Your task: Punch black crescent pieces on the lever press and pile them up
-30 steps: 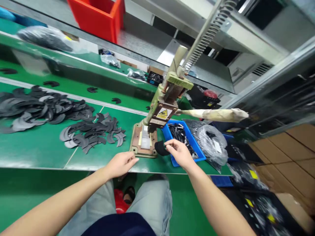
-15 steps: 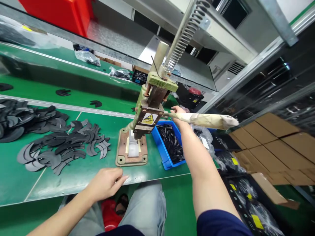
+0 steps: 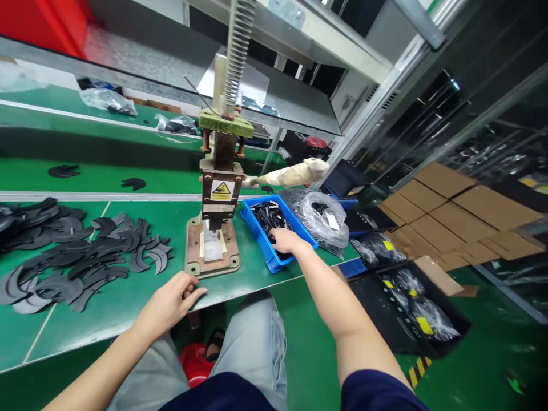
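Observation:
My right hand (image 3: 285,240) reaches into a blue bin (image 3: 274,264) of small black parts (image 3: 268,215); its fingertips are hidden among them. At the table's front edge rests my left hand (image 3: 182,294), fingers curled and thumb pointing right, with whatever it may hold out of sight. Between the hands stands a hand press (image 3: 220,194) with a wrapped lever handle (image 3: 295,173) pointing right. Under its ram a pale metal piece (image 3: 212,249) lies on the base plate. Curved black pieces (image 3: 103,251) are heaped on the green table to the left.
Clear plastic bags (image 3: 325,220) lie right of the bin. Several black curved parts (image 3: 133,183) are on the green strip behind the table. A metal shelf (image 3: 162,83) crosses above. Flattened cardboard (image 3: 454,211) and a black crate (image 3: 422,305) stand at the right.
My right hand has left the press's lever and moved down into the blue bin. The camera view has turned to the right. My left hand remains near the table's edge.

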Demonstrator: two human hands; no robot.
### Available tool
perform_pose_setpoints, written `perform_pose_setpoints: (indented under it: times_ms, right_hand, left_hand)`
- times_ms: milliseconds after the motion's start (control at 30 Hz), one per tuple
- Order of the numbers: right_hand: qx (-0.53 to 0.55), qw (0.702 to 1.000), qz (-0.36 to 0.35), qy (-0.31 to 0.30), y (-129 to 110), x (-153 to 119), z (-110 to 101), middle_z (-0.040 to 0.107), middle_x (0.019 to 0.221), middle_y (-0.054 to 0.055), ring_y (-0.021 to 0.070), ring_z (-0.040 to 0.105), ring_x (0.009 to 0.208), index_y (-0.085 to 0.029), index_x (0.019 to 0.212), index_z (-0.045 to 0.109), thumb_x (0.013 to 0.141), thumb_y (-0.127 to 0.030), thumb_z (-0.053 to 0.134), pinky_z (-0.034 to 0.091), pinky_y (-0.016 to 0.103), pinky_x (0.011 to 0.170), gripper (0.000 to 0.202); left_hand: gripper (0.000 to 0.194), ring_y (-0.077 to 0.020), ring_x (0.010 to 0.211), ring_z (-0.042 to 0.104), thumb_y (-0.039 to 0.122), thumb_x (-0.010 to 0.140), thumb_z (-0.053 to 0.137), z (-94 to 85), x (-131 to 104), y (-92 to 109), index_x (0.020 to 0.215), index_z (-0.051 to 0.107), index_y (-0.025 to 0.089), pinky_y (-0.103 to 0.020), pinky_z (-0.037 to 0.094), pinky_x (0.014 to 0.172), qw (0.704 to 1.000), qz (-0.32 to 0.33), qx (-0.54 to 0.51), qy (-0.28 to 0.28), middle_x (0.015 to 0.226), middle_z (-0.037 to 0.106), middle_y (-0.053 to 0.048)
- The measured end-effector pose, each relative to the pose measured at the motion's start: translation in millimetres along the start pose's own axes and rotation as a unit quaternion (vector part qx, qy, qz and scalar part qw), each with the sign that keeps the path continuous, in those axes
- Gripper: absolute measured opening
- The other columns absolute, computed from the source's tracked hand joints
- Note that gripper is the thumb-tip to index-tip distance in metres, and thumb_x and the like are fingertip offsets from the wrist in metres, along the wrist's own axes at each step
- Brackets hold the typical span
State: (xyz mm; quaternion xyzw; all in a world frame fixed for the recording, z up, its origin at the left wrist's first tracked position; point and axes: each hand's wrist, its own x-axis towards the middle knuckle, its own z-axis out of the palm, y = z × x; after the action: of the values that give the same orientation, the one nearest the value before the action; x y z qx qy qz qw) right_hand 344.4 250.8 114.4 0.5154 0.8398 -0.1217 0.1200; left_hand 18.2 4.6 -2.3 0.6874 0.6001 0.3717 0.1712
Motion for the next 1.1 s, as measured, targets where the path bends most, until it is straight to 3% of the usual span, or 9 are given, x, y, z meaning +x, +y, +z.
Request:
perform_pose_setpoints:
  times_ms: [100, 200, 367, 500, 633, 800, 967, 1100]
  right_hand:
    - [0.009, 1.000, 0.005, 0.019, -5, -4, 8, 0.070, 0.134, 0.010, 0.0225, 0.070, 0.119, -0.019, 0.130, 0.067, 0.102, -0.046, 0.067, 0.061, 0.048, 0.105, 0.039]
    - [0.034, 0.998, 0.013, 0.050, -6, -9, 9, 0.070, 0.132, 0.009, 0.0222, 0.070, 0.118, -0.018, 0.128, 0.068, 0.102, -0.046, 0.067, 0.062, 0.047, 0.104, 0.039]
    - [0.100, 0.986, 0.029, 0.129, 3, -19, 5, 0.080, 0.112, 0.004, 0.0216, 0.073, 0.112, -0.024, 0.107, 0.075, 0.097, -0.036, 0.072, 0.055, 0.042, 0.109, 0.016]
    - [0.183, 0.960, 0.041, 0.208, 16, -29, 2, 0.083, 0.108, 0.004, 0.0208, 0.075, 0.106, -0.026, 0.106, 0.076, 0.094, -0.025, 0.071, 0.055, 0.037, 0.104, 0.014]
    - [0.292, 0.914, 0.036, 0.281, 16, -46, 2, 0.083, 0.109, 0.010, 0.0211, 0.077, 0.101, -0.019, 0.115, 0.074, 0.098, -0.030, 0.063, 0.059, 0.039, 0.099, 0.024]
    - [0.414, 0.861, -0.028, 0.295, -23, -75, 22, 0.084, 0.095, 0.010, 0.0199, 0.079, 0.087, -0.016, 0.112, 0.074, 0.101, -0.049, 0.056, 0.063, 0.035, 0.085, 0.039]
    - [0.513, 0.810, -0.128, 0.255, -83, -108, 57, 0.083, 0.091, 0.007, 0.0191, 0.078, 0.084, -0.021, 0.110, 0.078, 0.096, -0.055, 0.067, 0.064, 0.036, 0.085, 0.039]
    - [0.534, 0.776, -0.225, 0.250, -114, -125, 77, 0.081, 0.098, 0.007, 0.0197, 0.075, 0.089, -0.023, 0.105, 0.081, 0.096, -0.052, 0.072, 0.063, 0.039, 0.089, 0.032]
  left_hand:
    - [0.034, -0.0192, 0.076, 0.068, 0.058, 0.099, 0.068, 0.1, -2, -1, 0.100, 0.066, 0.023, -0.030, 0.055, 0.073, 1.000, 0.009, -0.001, 0.016, 0.086, 0.066, 0.000]
    - [0.034, -0.0197, 0.077, 0.069, 0.058, 0.098, 0.068, -3.0, -3, 2, 0.099, 0.068, 0.024, -0.030, 0.057, 0.074, 1.000, 0.028, 0.002, 0.002, 0.086, 0.068, -0.001]
    - [0.031, -0.0195, 0.079, 0.071, 0.055, 0.099, 0.066, -9.6, -6, 12, 0.097, 0.069, 0.024, -0.030, 0.058, 0.075, 0.999, 0.033, 0.001, -0.022, 0.086, 0.071, -0.001]
    - [0.031, -0.0158, 0.067, 0.066, 0.052, 0.100, 0.064, -11.8, -10, 18, 0.087, 0.068, 0.023, -0.026, 0.053, 0.065, 1.000, 0.014, -0.009, -0.026, 0.076, 0.068, 0.001]
    - [0.034, -0.0145, 0.061, 0.061, 0.050, 0.100, 0.064, -13.0, -12, 20, 0.081, 0.066, 0.023, -0.025, 0.049, 0.058, 0.999, 0.000, -0.032, -0.022, 0.069, 0.064, 0.002]
    - [0.030, -0.0143, 0.063, 0.061, 0.050, 0.100, 0.064, -15.6, -7, 31, 0.089, 0.070, 0.022, -0.026, 0.052, 0.062, 0.997, -0.014, -0.082, 0.000, 0.075, 0.067, 0.001]
    - [0.021, -0.0162, 0.075, 0.066, 0.042, 0.099, 0.068, -24.4, -3, 71, 0.104, 0.071, 0.021, -0.029, 0.057, 0.072, 0.989, 0.002, -0.143, 0.031, 0.087, 0.070, -0.003]
    - [0.017, -0.0161, 0.074, 0.066, 0.036, 0.098, 0.070, -34.2, -4, 98, 0.105, 0.071, 0.021, -0.030, 0.058, 0.071, 0.986, 0.022, -0.164, 0.028, 0.088, 0.071, -0.005]
